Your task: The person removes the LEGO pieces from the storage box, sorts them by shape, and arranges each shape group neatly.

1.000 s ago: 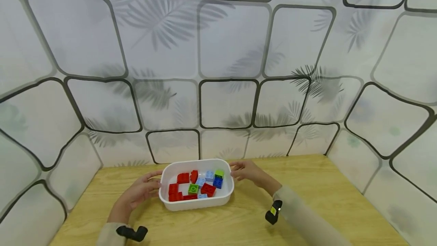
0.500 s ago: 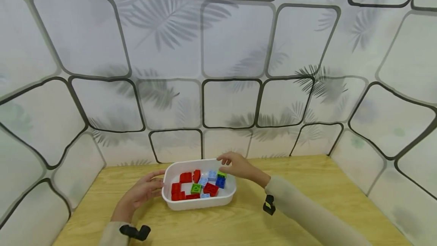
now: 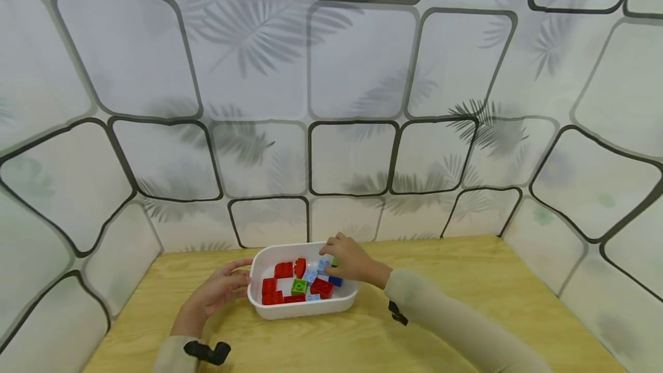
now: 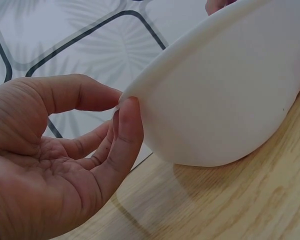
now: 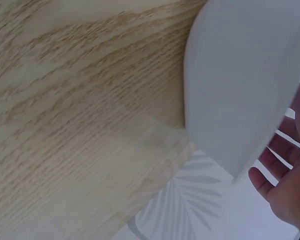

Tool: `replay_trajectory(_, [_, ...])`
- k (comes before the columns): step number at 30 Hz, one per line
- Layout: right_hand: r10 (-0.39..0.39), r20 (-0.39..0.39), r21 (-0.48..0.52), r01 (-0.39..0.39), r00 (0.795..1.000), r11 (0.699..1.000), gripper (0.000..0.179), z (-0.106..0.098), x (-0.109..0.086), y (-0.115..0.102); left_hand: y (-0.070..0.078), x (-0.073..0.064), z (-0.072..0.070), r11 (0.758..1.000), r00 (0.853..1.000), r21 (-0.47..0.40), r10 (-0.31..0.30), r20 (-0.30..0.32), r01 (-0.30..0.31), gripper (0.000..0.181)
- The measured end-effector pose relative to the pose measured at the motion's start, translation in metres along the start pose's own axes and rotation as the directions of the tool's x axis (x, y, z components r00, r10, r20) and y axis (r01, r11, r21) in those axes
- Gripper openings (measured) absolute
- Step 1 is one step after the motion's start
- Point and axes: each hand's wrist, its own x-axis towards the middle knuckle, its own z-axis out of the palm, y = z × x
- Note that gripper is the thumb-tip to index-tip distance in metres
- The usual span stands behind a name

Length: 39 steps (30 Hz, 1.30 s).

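A white plastic tub point(image 3: 305, 309) holds several toy building bricks in red, light blue, green and dark blue. At its left end my left hand point(image 3: 214, 293) pinches the rim between thumb and index finger, as the left wrist view shows with the tub wall point(image 4: 210, 100). My right hand point(image 3: 352, 259) is over the right end of the tub, fingers spread and lightly bent above the light blue bricks point(image 3: 323, 266). It partly covers a green brick point(image 3: 334, 262) and a dark blue brick point(image 3: 335, 281). No brick shows in its fingers. A red brick point(image 3: 322, 288) lies close by.
The tub stands on a wooden table point(image 3: 290, 347), near its back edge. Patterned cloth walls point(image 3: 357, 73) rise behind and at both sides. Each wrist wears a black strap with a small device.
My right hand has left the tub's right end and moved left and inward over the bricks. My left hand stays at the left rim, and the tub stays in place.
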Motion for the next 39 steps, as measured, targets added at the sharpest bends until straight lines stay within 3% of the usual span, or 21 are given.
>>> replay_trajectory(11, [-0.034, -0.013, -0.141, 0.032, 0.999, 0.990, 0.034, 0.019, 0.002, 0.000, -0.001, 0.000, 0.000, 1.000, 1.000, -0.021, 0.007, 0.007, -0.007, 0.065])
replay_trajectory(26, [0.016, 0.031, -0.224, -0.009, 0.999, 0.975, 0.037, 0.028, 0.002, -0.004, -0.002, -0.001, 0.001, 0.999, 1.000, -0.044, 0.003, 0.009, -0.003, 0.062])
replay_trajectory(39, [0.000, -0.007, -0.183, -0.001, 1.000, 0.983, 0.029, 0.036, 0.003, 0.001, -0.005, -0.002, -0.001, 0.998, 1.000, -0.050, 0.026, 0.002, -0.026, 0.063])
